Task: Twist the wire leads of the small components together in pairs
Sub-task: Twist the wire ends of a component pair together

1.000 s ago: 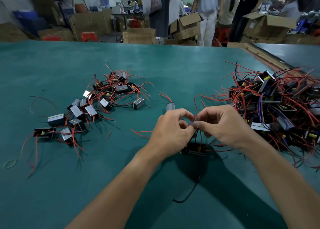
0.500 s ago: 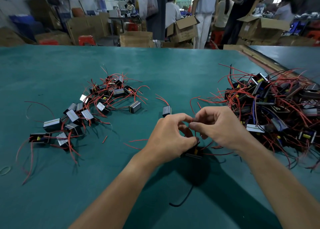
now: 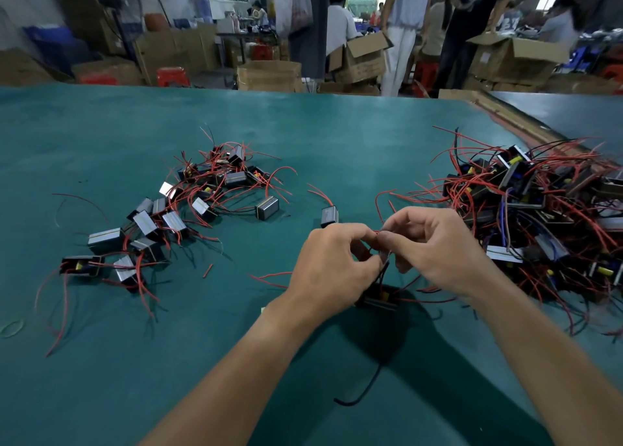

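Observation:
A small black component (image 3: 379, 300) with a yellow part hangs just above the green table (image 3: 337, 135), below my two hands. My left hand (image 3: 332, 261) and my right hand (image 3: 435, 243) meet fingertip to fingertip and pinch its red wire leads (image 3: 377, 234) between them. A thicker black lead (image 3: 365, 388) trails from it toward me across the table. The spot where the leads cross is mostly hidden by my fingers.
A spread group of small components with red leads (image 3: 175, 216) lies at the left, one lone component (image 3: 329, 216) just beyond my left hand. A dense heap of components (image 3: 539, 216) sits at the right. People and cardboard boxes (image 3: 364, 57) stand beyond the table's far edge.
My hands stay together on the leads, with the fingers shifting slightly round the wires. The view has tilted a little, so the table contents sit slightly lower in the frame.

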### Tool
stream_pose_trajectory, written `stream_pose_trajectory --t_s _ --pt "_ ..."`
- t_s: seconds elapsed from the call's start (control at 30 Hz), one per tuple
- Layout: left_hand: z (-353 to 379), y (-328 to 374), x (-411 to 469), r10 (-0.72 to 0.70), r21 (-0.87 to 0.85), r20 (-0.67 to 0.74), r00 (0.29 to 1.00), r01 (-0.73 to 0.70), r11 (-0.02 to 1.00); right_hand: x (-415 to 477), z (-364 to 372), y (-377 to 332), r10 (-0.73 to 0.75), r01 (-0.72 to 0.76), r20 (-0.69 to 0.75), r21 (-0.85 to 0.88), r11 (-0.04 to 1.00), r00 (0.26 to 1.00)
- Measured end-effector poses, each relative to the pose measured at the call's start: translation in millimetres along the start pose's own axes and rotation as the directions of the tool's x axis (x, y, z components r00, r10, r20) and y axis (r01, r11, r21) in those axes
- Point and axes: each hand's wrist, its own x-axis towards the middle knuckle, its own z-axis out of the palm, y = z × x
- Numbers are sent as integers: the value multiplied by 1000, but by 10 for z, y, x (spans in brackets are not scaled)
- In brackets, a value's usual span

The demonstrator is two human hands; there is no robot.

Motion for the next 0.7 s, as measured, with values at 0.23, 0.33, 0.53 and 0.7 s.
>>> stream_pose_trajectory --t_s 0.23,0.33,0.53,0.7 --pt "22 -8 30 -42 -108 -17 999 40 993 25 -15 32 24 -23 19 -69 997 1000" --pt "24 -25 37 -49 -138 -4 999 48 989 30 -19 60 45 -43 25 -78 996 999" --pt "25 -47 47 -58 -156 -27 998 54 986 35 -21 66 35 -36 -5 -116 993 999" --pt "17 -62 58 -63 -195 28 998 67 978 26 -37 48 9 -12 -20 -122 992 1000"
